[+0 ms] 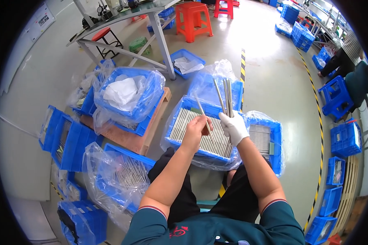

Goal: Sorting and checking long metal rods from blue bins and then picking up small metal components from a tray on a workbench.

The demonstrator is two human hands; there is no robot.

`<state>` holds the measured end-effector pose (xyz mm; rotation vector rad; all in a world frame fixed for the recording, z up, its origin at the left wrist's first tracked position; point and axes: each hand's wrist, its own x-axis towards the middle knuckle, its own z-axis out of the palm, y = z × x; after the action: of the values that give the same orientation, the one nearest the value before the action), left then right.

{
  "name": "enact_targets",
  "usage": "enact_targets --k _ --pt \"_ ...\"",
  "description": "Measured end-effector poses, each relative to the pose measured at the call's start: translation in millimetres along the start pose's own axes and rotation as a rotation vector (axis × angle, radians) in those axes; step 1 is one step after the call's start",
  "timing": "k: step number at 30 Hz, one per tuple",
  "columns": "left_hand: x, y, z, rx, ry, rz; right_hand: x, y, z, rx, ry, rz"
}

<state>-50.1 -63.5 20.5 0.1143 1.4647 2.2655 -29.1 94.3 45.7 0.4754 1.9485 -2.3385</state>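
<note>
Bare-skinned, my left hand (199,127) pinches a single thin metal rod (209,129) that slants across the bin in front of me. My right hand (234,127), in a white glove, is closed round a small bundle of metal rods (227,96) held nearly upright. Below both hands stands a blue plastic bin (179,145) lined with clear film. Rows of silvery rods (184,127) lie side by side in it. To its right, another blue bin (277,152) also holds rods in a row. The lower ends of the bundle are hidden by the glove.
At my left a film-wrapped blue bin (140,202) holds loose rods. Stacked blue bins (141,122) rest on a wooden pallet (115,136). Ahead are a workbench leg (161,45) and a red stool (193,20). A person (357,81) sits at far right.
</note>
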Motion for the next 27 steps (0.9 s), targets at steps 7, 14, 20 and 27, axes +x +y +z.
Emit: enact_targets --k 7,14,20,27 --pt "-12 -14 13 -0.137 -0.328 -0.333 4 -8 -10 0.302 -0.159 0.132" --pt "-16 -16 16 0.04 -0.462 -0.383 25 0 -24 0.293 0.188 0.033" --pt "-29 6 -4 0.173 -0.354 -0.302 48 -6 -86 0.523 0.21 -0.018" --pt "-10 -5 10 -0.34 -0.389 -0.281 7 0 -15 0.132 0.036 0.043"
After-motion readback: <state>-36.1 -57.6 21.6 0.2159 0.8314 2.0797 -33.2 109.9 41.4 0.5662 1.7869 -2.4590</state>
